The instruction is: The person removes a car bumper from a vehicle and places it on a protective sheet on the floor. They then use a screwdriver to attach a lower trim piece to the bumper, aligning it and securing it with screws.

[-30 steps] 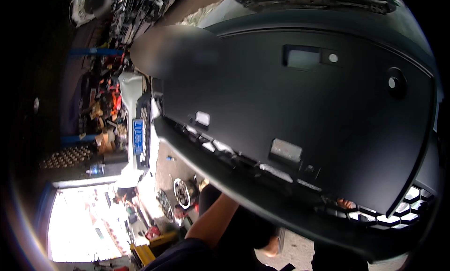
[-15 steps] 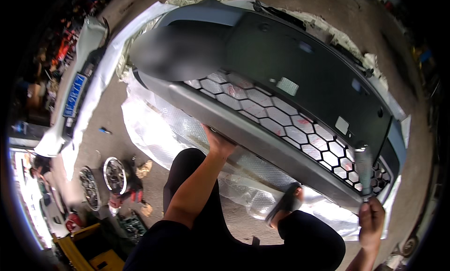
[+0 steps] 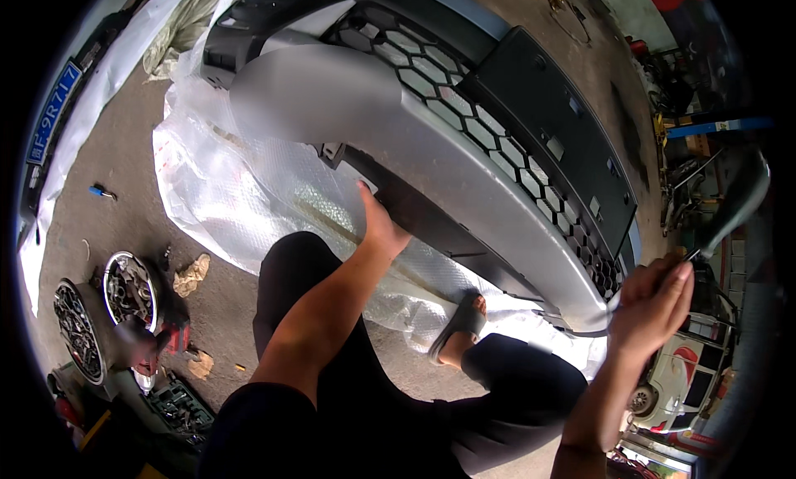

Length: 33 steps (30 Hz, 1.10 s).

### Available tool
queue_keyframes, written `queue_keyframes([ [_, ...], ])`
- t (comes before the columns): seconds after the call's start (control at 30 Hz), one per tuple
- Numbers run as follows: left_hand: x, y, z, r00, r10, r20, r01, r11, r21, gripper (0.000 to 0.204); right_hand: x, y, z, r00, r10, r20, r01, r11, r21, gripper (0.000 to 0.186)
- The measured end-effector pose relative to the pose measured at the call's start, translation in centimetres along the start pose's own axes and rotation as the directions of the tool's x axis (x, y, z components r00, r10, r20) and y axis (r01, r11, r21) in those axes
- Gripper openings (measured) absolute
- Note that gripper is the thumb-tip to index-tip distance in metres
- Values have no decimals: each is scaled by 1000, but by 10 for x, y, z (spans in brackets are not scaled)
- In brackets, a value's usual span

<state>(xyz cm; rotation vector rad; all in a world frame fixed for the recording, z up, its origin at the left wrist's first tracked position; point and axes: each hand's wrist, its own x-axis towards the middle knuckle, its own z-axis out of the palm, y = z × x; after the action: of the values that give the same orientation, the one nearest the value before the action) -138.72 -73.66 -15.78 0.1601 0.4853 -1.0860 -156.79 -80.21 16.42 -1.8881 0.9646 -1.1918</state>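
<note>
On the left, two round wheels (image 3: 80, 330) sit on the floor (image 3: 75, 222). Next comes shiny bubble wrap (image 3: 215, 181), under the big car bumper (image 3: 481, 189). The left hand (image 3: 385, 229) touches the bumper's dark lower side; I can't tell if it grips. The bumper slants across the middle. The right hand (image 3: 651, 309) holds a tool (image 3: 736, 199) by its thin end.

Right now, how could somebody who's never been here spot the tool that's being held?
Find the big car bumper slanting across the picture and follow it to its lower right end. Just past that is the raised right hand. The tool is in that fist, its thick grey-green handle sticking up, unlike the garage clutter behind.
</note>
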Motion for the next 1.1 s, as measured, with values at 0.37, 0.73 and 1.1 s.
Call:
queue_keyframes([
  [0.37,-18,8,6,998,16,-65,-15,1000,16,87,-14,-19,7,982,77,172,-118,963,244,41],
  [0.73,36,19,-32,977,-3,-215,7,1000,16,85,-35,2,48,758,533,376,-578,816,9,39],
  [1.1,34,196,24,928,371,39,-361,867,343,87,-27,-4,167,529,536,658,-475,830,-294,19],
])
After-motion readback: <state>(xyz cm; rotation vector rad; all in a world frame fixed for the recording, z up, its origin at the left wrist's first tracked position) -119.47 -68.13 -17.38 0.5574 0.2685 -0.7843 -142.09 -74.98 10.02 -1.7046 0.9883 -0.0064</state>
